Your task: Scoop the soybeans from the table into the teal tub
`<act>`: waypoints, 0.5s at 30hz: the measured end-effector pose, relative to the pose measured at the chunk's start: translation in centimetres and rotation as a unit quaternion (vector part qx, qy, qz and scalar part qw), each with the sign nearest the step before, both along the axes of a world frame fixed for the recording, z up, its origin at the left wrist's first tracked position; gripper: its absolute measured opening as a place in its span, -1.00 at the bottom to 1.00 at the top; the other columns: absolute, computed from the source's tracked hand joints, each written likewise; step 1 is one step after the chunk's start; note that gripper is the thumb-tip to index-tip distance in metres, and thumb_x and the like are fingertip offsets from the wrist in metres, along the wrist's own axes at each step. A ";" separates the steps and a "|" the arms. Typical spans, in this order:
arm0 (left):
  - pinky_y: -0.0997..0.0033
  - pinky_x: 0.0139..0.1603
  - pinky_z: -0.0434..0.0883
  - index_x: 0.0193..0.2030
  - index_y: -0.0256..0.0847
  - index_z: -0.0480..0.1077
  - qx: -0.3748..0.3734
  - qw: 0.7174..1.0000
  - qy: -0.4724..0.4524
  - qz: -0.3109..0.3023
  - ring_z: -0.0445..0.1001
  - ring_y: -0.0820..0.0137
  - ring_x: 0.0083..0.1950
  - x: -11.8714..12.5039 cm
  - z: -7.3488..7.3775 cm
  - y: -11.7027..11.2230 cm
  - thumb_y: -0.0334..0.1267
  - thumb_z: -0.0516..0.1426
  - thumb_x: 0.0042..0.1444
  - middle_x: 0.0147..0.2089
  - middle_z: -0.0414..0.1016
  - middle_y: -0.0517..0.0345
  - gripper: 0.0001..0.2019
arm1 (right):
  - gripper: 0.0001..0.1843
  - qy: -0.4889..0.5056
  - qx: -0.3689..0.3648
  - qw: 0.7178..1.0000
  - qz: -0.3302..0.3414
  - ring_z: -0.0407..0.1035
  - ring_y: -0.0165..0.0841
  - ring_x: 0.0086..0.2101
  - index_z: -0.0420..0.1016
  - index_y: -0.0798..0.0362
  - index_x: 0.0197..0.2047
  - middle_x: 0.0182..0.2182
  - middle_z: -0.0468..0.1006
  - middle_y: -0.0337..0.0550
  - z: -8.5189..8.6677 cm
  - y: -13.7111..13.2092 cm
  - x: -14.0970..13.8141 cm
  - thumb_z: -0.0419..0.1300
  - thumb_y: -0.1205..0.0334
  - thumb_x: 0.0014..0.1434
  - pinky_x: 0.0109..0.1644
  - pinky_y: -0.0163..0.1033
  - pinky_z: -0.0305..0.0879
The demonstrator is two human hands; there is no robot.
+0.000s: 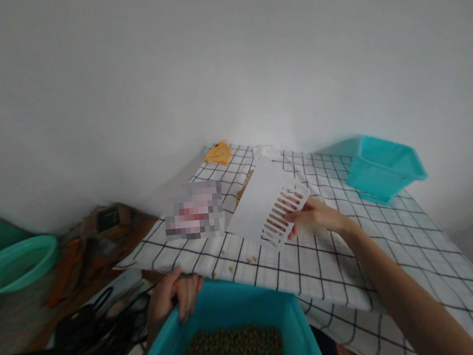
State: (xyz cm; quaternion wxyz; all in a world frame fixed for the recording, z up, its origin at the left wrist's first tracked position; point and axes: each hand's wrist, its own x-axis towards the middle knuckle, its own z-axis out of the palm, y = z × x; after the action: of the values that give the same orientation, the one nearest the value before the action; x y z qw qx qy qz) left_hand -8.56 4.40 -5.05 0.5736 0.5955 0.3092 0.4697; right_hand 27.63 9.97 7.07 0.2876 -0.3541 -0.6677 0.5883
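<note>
My left hand (183, 292) is closed over the left rim of a teal plastic bin (250, 288), just below the table's front edge. Many small round greenish-brown beans (235, 350) cover the bottom of the bin. Over the table, my right hand (308, 215) grips a flat white plastic board (258, 197) by its slotted, comb-like end. The board tilts above the cloth, and its solid part points away to the far left. Yellowish beans (243, 187) show along its left edge, partly hidden behind it. A few loose beans (250, 260) lie near the front edge.
A white cloth with black grid lines (348, 278) covers the table. An upright teal container (384, 167) stands at the right. A yellow bag (219, 153) lies at the back, and a blurred-out pinkish item (196, 211) at the left. Black cables (96, 328) and a green basin (18, 265) are lower left.
</note>
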 end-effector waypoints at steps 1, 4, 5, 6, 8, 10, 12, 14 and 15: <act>0.17 -0.38 0.38 -0.89 -0.08 0.29 0.002 1.000 0.002 -0.024 0.35 0.29 -0.77 -0.3 0.0 0.1 0.15 -0.05 0.36 -0.91 0.25 0.10 -0.23 | -0.76 0.004 -0.017 0.999 0.027 0.54 -0.33 -0.44 0.48 0.09 -0.28 -0.39 0.61 -0.17 -0.2 -0.1 -0.5 0.36 0.11 0.13 -0.35 -0.23 0.57; 0.15 -0.32 0.36 -0.83 -0.07 0.36 0.000 0.999 -0.005 -0.050 0.40 0.27 -0.70 -0.8 0.2 0.1 0.12 -0.07 0.40 -0.85 0.32 0.10 -0.25 | -0.77 -0.001 -0.071 0.991 0.111 0.55 -0.35 -0.43 0.48 0.09 -0.22 -0.37 0.62 -0.16 -0.4 -0.6 -1.5 0.35 0.14 0.14 -0.36 -0.27 0.56; 0.14 -0.33 0.33 -0.82 -0.06 0.36 -0.005 0.999 -0.014 -0.039 0.37 0.27 -0.70 -0.7 0.2 -0.1 0.10 -0.09 0.41 -0.84 0.31 0.10 -0.25 | -0.77 0.001 -0.080 0.989 0.124 0.55 -0.34 -0.42 0.49 0.08 -0.21 -0.37 0.61 -0.17 -0.4 -0.8 -1.6 0.36 0.15 0.13 -0.37 -0.27 0.55; 0.13 -0.34 0.32 -0.82 -0.05 0.35 -0.014 0.999 -0.026 -0.022 0.34 0.27 -0.70 -0.6 0.3 -0.4 0.09 -0.09 0.42 -0.85 0.28 0.11 -0.25 | -0.77 0.009 -0.082 0.989 0.125 0.55 -0.33 -0.41 0.49 0.07 -0.21 -0.37 0.61 -0.18 -0.3 -0.8 -1.6 0.37 0.16 0.11 -0.38 -0.28 0.55; 0.11 -0.33 0.30 -0.83 -0.03 0.32 -0.045 0.998 -0.049 0.020 0.29 0.26 -0.70 -0.2 0.5 -1.0 0.06 -0.06 0.41 -0.85 0.24 0.11 -0.27 | -0.76 0.034 -0.069 0.993 0.089 0.54 -0.31 -0.41 0.50 0.05 -0.24 -0.39 0.60 -0.19 -0.2 -0.7 -1.2 0.39 0.15 0.07 -0.42 -0.28 0.53; 0.10 -0.27 0.31 -0.83 -0.02 0.31 -0.075 0.994 -0.063 0.055 0.25 0.28 -0.69 0.4 0.7 -1.5 0.04 -0.03 0.40 -0.85 0.23 0.12 -0.28 | -0.78 0.054 -0.037 0.998 0.019 0.52 -0.31 -0.45 0.50 0.06 -0.31 -0.42 0.59 -0.17 -0.2 -0.3 -0.6 0.38 0.11 0.09 -0.43 -0.26 0.52; 0.12 -0.23 0.30 -0.83 -0.03 0.32 -0.088 0.992 -0.069 0.063 0.23 0.30 -0.68 0.8 1.0 -1.9 0.01 -0.04 0.41 -0.84 0.24 0.15 -0.29 | -0.76 0.058 0.004 0.997 -0.050 0.49 -0.33 -0.50 0.50 0.07 -0.35 -0.46 0.59 -0.14 -0.1 0.1 -0.1 0.34 0.06 0.15 -0.42 -0.24 0.51; 0.15 -0.21 0.30 -0.83 -0.05 0.31 -0.089 0.991 -0.074 0.060 0.22 0.33 -0.68 1.0 1.3 -2.1 -0.04 -0.06 0.42 -0.83 0.24 0.18 -0.28 | -0.73 0.045 0.038 0.995 -0.084 0.49 -0.34 -0.51 0.51 0.08 -0.34 -0.45 0.61 -0.10 -0.2 0.4 0.0 0.31 0.03 0.20 -0.40 -0.22 0.51; 0.17 -0.20 0.30 -0.84 -0.06 0.30 -0.090 0.991 -0.076 0.059 0.21 0.34 -0.68 1.1 1.4 -2.2 -0.07 -0.07 0.42 -0.83 0.24 0.18 -0.28 | -0.71 0.034 0.048 0.995 -0.085 0.49 -0.34 -0.51 0.51 0.08 -0.34 -0.46 0.61 -0.09 -0.3 0.5 -0.1 0.31 0.01 0.21 -0.40 -0.22 0.51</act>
State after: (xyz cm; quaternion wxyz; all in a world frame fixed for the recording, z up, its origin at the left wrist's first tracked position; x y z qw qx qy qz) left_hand -7.45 2.20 -3.68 0.6180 0.4848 0.3400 0.5171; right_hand 27.48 10.50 6.80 0.3758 -0.3756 -0.6523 0.5406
